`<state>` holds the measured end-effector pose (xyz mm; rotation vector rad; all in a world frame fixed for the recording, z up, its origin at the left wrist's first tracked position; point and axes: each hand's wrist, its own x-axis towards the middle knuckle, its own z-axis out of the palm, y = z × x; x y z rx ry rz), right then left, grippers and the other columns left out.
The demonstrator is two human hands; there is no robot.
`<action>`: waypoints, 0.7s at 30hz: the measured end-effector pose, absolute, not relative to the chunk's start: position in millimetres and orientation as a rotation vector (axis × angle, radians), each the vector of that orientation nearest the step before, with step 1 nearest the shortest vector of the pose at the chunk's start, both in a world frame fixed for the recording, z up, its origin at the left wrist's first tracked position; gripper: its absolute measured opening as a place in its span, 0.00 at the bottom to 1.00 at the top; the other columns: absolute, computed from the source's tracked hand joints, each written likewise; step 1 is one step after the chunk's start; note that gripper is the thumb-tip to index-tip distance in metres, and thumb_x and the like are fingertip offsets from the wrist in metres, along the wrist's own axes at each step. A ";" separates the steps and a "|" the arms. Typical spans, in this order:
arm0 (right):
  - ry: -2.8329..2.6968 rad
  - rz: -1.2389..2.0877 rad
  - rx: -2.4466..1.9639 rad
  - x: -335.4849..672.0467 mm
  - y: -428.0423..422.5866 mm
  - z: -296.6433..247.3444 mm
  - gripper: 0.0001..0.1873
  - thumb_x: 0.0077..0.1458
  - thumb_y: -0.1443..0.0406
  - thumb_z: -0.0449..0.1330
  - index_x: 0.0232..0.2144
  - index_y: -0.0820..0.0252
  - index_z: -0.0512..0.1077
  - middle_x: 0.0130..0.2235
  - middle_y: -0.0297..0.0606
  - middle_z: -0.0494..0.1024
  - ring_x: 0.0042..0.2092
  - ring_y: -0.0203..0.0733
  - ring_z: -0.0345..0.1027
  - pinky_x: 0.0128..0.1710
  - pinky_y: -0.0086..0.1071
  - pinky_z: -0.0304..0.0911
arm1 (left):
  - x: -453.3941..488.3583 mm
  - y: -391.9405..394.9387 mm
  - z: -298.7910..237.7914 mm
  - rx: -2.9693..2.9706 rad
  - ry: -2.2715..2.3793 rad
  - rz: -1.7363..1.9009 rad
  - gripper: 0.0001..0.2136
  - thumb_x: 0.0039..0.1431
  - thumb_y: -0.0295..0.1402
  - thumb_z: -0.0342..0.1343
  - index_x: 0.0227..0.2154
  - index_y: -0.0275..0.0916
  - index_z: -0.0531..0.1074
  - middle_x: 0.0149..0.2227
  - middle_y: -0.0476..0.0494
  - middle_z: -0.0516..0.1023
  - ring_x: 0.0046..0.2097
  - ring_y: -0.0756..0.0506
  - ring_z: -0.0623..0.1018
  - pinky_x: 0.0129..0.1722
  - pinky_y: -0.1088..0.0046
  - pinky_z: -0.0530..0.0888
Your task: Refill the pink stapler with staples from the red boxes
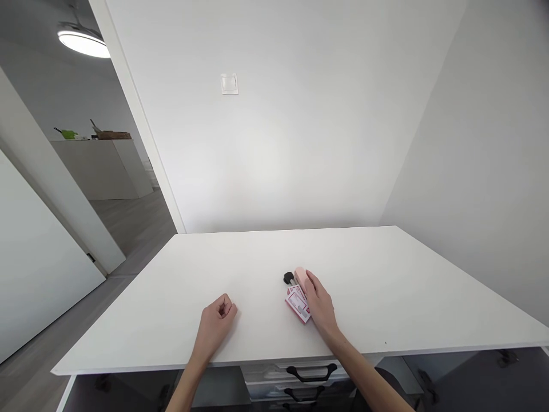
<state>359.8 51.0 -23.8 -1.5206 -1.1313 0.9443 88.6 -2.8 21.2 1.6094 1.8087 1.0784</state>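
My left hand (218,320) rests on the white tabletop (257,257), curled into a loose fist with nothing visible in it. To its right, my right hand (319,300) is closed around a pale pink, elongated object with a rounded end (301,276); much of it is hidden under the fingers. Close against that lies a small white and magenta box (297,304), its right edge near my palm. A key-like piece with a black head (289,278) and a metal shaft pokes out above the box, beside the pink object.
Black-handled drawers (312,375) and dark open cabinet spaces sit below the table's front edge. A white wall with a light switch (229,84) rises behind. On the left, a doorway shows a grey floor and a counter (98,166) with items on it.
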 end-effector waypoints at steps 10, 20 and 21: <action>-1.105 0.986 -1.323 361.7 41.2 -23.8 0.32 0.61 0.50 0.55 0.64 0.56 0.66 0.65 0.42 0.70 0.65 0.52 0.64 0.63 0.43 0.62 | 118.7 -15.7 17.4 2.120 1.667 1.101 0.11 0.65 0.37 0.50 0.26 0.43 0.60 0.28 0.51 0.67 0.31 0.47 0.68 0.34 0.70 0.68; -1.389 0.793 -1.363 371.9 40.0 -24.4 0.27 0.60 0.53 0.57 0.59 0.56 0.70 0.61 0.42 0.74 0.61 0.54 0.68 0.61 0.47 0.63 | 185.7 -24.3 12.1 2.366 1.325 0.791 0.18 0.59 0.35 0.62 0.51 0.46 0.69 0.49 0.41 0.76 0.50 0.37 0.75 0.50 0.58 0.73; -1.404 0.787 -1.362 374.7 39.3 -25.0 0.27 0.60 0.53 0.56 0.59 0.56 0.71 0.60 0.42 0.74 0.61 0.54 0.68 0.61 0.47 0.63 | 181.2 -23.4 10.1 2.368 1.348 0.803 0.16 0.60 0.34 0.60 0.51 0.45 0.69 0.49 0.41 0.77 0.50 0.38 0.75 0.49 0.59 0.73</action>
